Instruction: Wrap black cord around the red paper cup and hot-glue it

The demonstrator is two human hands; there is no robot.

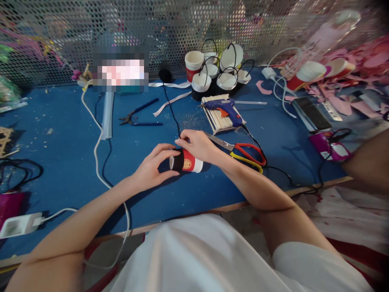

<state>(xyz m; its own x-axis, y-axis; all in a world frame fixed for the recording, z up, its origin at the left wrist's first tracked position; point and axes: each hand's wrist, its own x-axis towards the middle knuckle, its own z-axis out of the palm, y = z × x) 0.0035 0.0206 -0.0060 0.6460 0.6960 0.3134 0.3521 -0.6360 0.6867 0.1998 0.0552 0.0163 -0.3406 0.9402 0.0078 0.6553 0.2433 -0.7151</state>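
The blue felt-covered worktop spreads wide under everything, backed by a perforated metal screen. Along its far side stands a cluster of white-rimmed paper cups with black wire handles. Nearer in lies a blue hot-glue gun resting on a flat raft of pale wooden sticks, then red-and-yellow-handled scissors just right of the hands, and blue-handled pliers well off to the left.

At the middle of the worktop a small red paper cup with a black wrapped band lies on its side. Its long axis runs left to right, its open mouth facing left and its white base to the right.

The left hand cups the mouth end, its thumb below and fingers curled over the top, closed on the cup to steady it. The right hand rests on top of the cup, its thumb and forefinger pinched together on a thin black cord that runs from the cup's upper edge away toward the screen. Both hands touch the cup; the right sits directly over it, the left to its left side.
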